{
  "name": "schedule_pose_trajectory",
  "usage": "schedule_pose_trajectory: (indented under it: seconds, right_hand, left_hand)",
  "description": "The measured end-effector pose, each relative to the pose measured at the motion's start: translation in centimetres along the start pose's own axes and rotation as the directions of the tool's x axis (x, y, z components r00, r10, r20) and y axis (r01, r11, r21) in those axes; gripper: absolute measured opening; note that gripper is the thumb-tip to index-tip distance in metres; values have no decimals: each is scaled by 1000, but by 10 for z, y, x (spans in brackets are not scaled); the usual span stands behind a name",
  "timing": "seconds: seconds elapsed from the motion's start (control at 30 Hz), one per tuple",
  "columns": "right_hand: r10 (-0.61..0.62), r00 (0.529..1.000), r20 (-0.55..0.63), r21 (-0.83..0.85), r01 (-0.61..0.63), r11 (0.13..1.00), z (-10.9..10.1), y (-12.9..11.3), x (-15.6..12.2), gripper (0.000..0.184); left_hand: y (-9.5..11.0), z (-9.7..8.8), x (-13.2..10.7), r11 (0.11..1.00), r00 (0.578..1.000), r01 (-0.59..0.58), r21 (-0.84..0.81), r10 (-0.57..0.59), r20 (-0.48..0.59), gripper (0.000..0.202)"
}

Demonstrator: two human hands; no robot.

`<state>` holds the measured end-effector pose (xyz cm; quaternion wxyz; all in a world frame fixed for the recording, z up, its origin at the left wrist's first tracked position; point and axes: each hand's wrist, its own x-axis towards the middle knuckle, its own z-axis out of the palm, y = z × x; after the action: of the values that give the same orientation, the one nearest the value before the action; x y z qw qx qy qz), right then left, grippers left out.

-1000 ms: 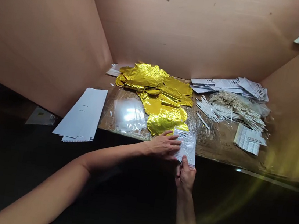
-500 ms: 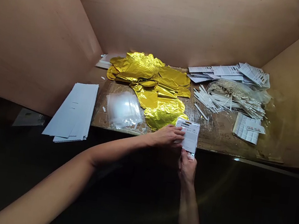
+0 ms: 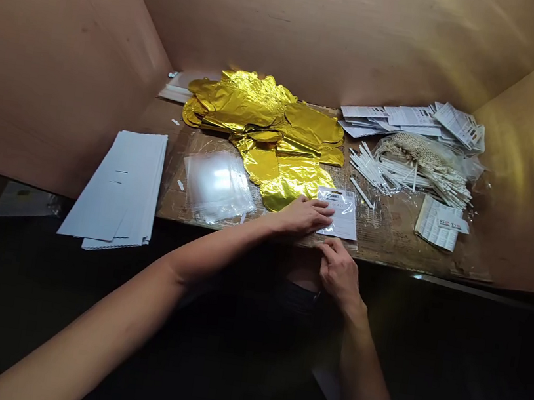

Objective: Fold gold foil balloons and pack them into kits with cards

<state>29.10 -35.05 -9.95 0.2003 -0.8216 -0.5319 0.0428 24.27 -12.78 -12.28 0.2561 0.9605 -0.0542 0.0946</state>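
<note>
Both grips are open: the left hand (image 3: 304, 217) presses flat against a clear printed packet (image 3: 340, 214), pinning it near the front edge of the tabletop (image 3: 391, 234), just beside gold foil balloons (image 3: 263, 120); the right hand (image 3: 340, 275) rests just below, holding nothing.

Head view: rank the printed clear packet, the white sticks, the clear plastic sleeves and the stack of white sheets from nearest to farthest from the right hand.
From the right hand, nearest first:
1. Printed clear packet: straight ahead, at its fingertips.
2. White sticks: farther ahead, slightly right.
3. Clear plastic sleeves: left, on the table.
4. Stack of white sheets: far left, beyond the sleeves.
</note>
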Motion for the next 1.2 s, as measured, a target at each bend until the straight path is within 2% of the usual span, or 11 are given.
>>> schedule_pose_trajectory:
  seconds: [0.2,0.3,0.4,0.47,0.67,0.8,0.9,0.97,1.03,1.13,1.2]
  right_hand:
    - [-53,999,-7,-8,53,999,-9,2,20,21]
    - [-52,996,-77,247,70,966,-15,6,20,19]
    - [183,944,-276,647,41,762,-30,19,-6,15]
    - [285,905,-317,688,12,726,-38,26,-23,10]
    - [-59,997,-45,135,64,989,-16,6,11,17]
    - [-150,987,62,170,138,976,-14,3,36,18]
    - [-22,999,-26,443,31,896,-40,39,0,28]
    - [93,996,9,448,-87,890,-62,74,-40,40]
    - [206,967,150,268,-240,933,-76,101,-76,42]
    - [359,933,-18,-128,-358,925,-67,104,-97,50]
    - [252,962,-102,-298,-271,915,-46,86,-86,52]
  left_hand:
    - [0,-4,0,988,994,-83,127,73,80,34]
    - [2,-6,-1,987,994,-69,144,55,99,35]
    - [3,-9,-4,990,992,-85,114,73,106,36]
    - [3,-9,-6,992,990,-95,85,85,116,35]
    - [-4,-5,-4,995,987,-86,48,78,140,35]
    - [-4,-6,-5,994,986,-96,48,88,140,35]
    - [-4,-9,-8,996,990,-82,26,79,119,37]
    - [-4,-11,-10,996,988,-93,1,92,121,38]
    - [-3,-14,-11,993,984,-116,-16,117,134,37]
    - [1,-15,-12,989,974,-145,-17,146,171,33]
    - [5,-15,-12,989,967,-147,-13,146,210,36]
